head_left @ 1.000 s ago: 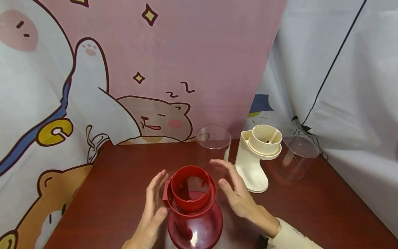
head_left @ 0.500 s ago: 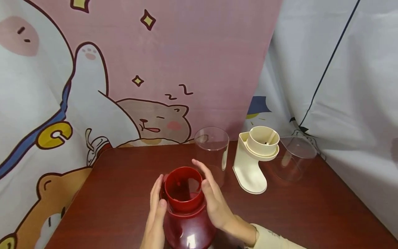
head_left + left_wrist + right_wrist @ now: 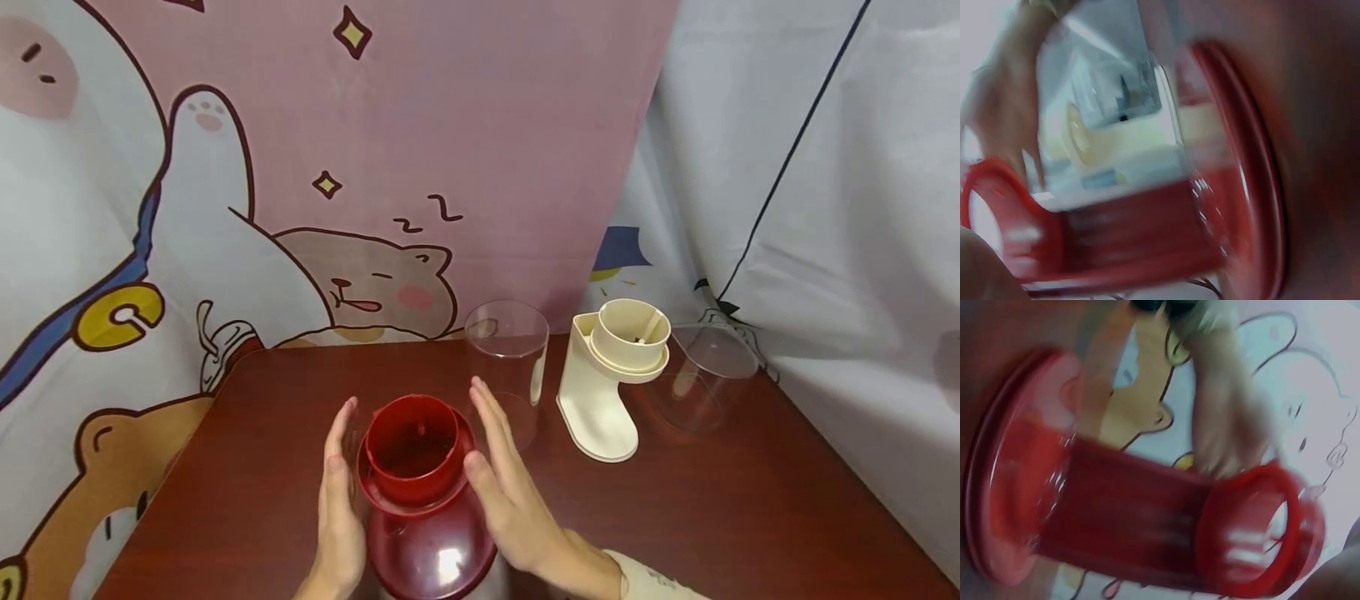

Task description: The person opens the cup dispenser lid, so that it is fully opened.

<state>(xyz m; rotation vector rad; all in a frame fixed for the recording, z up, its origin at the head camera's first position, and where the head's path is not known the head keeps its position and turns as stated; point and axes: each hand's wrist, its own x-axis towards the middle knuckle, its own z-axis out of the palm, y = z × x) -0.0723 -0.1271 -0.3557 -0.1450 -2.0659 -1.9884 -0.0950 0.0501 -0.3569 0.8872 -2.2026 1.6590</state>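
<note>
A red plastic stand [image 3: 431,550] with a round collar on top and a wide, glossy base stands close in front of the person. Its upright [image 3: 1129,512] shows side-on in the right wrist view, with some blur. To the left of the collar is the left hand [image 3: 341,508], palm inward and fingers straight. Facing it on the other side, the right hand [image 3: 517,508] has its fingers extended, thumb close by the collar's rim. Neither hand curls round the stand. The left wrist view shows the right hand [image 3: 1007,100] near the red collar [image 3: 1016,231].
Behind the hands stands a clear cylinder [image 3: 506,358]. Right of it is a cream stand [image 3: 600,417] of similar form with a cup-like collar, and another clear container [image 3: 708,379]. The dark red table [image 3: 750,517] meets a printed cloth [image 3: 480,125] at the back.
The red stand has shifted left and turned, its side tab no longer showing at the left. Both hands came in against it, moved left with it, then spread slightly apart.
</note>
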